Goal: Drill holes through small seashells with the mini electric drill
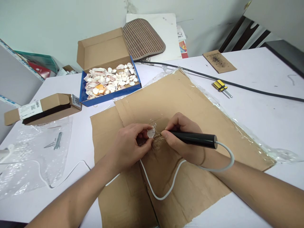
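Left hand (134, 141) pinching a white shell (150, 133) at its fingertips (149, 127); right hand (181, 136) gripping a black pen (197, 139), aimed leftward at the shell. Uneven pressure could make the pen skid and jab the left hand.

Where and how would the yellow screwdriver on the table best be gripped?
Probably by the screwdriver's thick handle, from above and the near side: it lies flat, slim shank pointing right and nearer, with the black cable passing behind.

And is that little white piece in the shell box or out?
Out: the left hand pinches the white piece over the cardboard, away from the box.
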`<state>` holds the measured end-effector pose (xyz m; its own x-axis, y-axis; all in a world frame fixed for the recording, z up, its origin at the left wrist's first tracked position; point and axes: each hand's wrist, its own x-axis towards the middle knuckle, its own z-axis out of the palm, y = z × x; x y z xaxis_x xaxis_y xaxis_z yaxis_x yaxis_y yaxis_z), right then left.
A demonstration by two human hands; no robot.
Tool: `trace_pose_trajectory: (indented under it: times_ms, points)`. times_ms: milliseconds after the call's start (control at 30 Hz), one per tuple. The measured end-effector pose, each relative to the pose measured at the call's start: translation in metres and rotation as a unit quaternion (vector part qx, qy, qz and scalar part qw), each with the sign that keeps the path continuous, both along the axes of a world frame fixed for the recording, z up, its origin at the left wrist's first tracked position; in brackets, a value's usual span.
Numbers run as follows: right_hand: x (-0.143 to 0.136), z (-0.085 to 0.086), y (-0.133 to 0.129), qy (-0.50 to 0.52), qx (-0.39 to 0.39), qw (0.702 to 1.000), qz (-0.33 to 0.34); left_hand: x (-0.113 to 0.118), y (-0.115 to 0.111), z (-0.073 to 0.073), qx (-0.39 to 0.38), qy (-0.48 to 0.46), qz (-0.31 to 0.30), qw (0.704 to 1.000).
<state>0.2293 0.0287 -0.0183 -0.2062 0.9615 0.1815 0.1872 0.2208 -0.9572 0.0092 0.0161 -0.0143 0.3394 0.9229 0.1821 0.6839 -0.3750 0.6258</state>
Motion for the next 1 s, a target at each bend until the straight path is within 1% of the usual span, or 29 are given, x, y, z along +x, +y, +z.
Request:
trace_pose_trajectory:
  times_ms: [600,1000]
  points:
    - [-0.0004,0.0023,-0.0003,0.001,0.009,1.000,0.004,0.0001,-0.0003,-0.0009,0.006,-0.003,0.000,1.000]
    - [-0.0007,0.0002,-0.0002,0.012,0.006,1.000,0.003,0.0007,-0.0002,-0.0009,0.008,-0.001,0.002,1.000]
